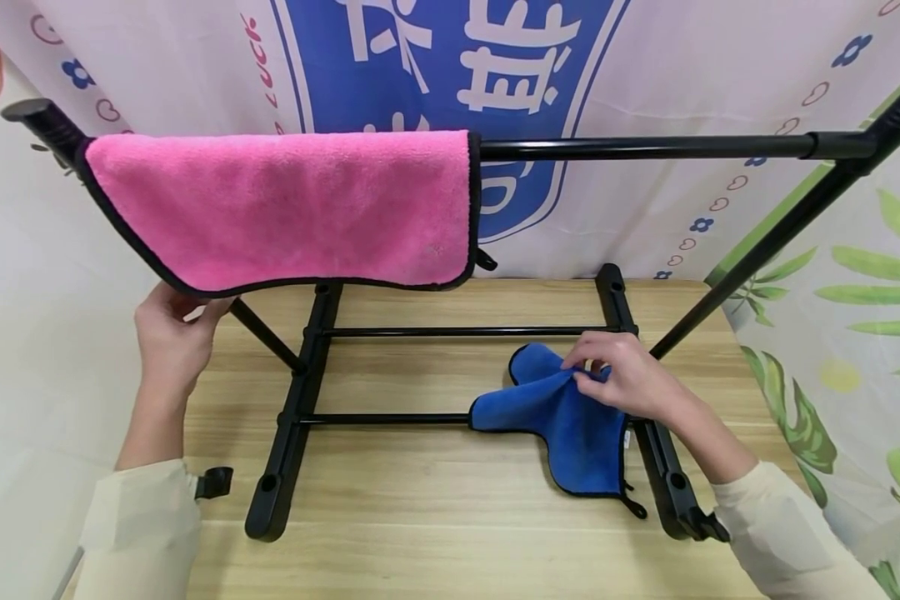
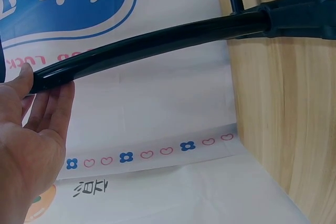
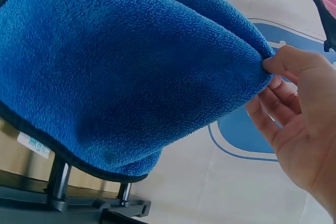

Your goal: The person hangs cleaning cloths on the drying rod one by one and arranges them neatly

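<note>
A pink towel point(image 1: 292, 212) with black edging hangs folded over the top bar point(image 1: 645, 148) of a black rack, on its left half. Below the towel's lower left corner, my left hand point(image 1: 176, 329) grips the rack's left side post point(image 2: 142, 48) between thumb and fingers. My right hand point(image 1: 622, 371) pinches a blue towel point(image 1: 581, 433) near its middle, so it droops in folds in front of the rack's lower right part. In the right wrist view, thumb and fingertips hold the gathered peak of the blue towel point(image 3: 131, 72); a white label shows at its black edge.
Two lower crossbars point(image 1: 390, 419) join the rack's feet point(image 1: 270, 492) on a wood-grain table point(image 1: 420, 542). Behind stands a white printed curtain point(image 1: 667, 75) with a blue emblem. A leaf-patterned cloth point(image 1: 855, 333) hangs at right.
</note>
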`<state>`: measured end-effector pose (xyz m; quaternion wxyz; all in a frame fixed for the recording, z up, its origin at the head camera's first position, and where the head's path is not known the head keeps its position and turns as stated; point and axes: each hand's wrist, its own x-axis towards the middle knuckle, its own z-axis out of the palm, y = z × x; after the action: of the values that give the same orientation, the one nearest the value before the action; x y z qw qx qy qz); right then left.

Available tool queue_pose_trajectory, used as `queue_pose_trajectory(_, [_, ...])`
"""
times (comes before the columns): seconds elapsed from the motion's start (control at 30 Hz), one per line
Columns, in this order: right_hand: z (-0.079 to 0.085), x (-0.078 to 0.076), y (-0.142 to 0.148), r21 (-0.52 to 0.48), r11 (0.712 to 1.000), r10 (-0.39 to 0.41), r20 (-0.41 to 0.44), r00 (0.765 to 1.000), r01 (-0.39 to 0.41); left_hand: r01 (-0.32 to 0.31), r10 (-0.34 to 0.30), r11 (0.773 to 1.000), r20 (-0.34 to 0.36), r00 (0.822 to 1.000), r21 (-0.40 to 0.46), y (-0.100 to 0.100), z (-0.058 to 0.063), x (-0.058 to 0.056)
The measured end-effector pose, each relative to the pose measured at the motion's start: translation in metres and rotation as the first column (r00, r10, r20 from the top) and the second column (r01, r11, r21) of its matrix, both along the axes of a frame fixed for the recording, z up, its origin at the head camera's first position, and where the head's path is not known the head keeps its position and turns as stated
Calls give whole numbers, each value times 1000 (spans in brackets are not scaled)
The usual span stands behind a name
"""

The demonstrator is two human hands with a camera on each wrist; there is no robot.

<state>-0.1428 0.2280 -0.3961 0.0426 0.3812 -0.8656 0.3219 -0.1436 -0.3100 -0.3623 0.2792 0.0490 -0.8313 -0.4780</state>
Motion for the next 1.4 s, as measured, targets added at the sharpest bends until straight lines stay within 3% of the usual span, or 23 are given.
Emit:
queue_pose_trajectory(0.33, [9, -2, 2, -104, 995, -3, -96, 995, -7, 2, -2, 1000, 5, 1000, 7, -1, 0, -1])
queue_pose_trajectory(0.8, [17, -3, 5, -188, 982, -45, -165, 985, 13, 4, -4, 1000, 7, 1000, 6, 0, 0, 0])
queue_pose_trajectory(1.4, [31, -6, 13, -332, 942, -146, -287, 947, 45, 13, -13, 1000, -10, 1000, 4, -2, -1, -2])
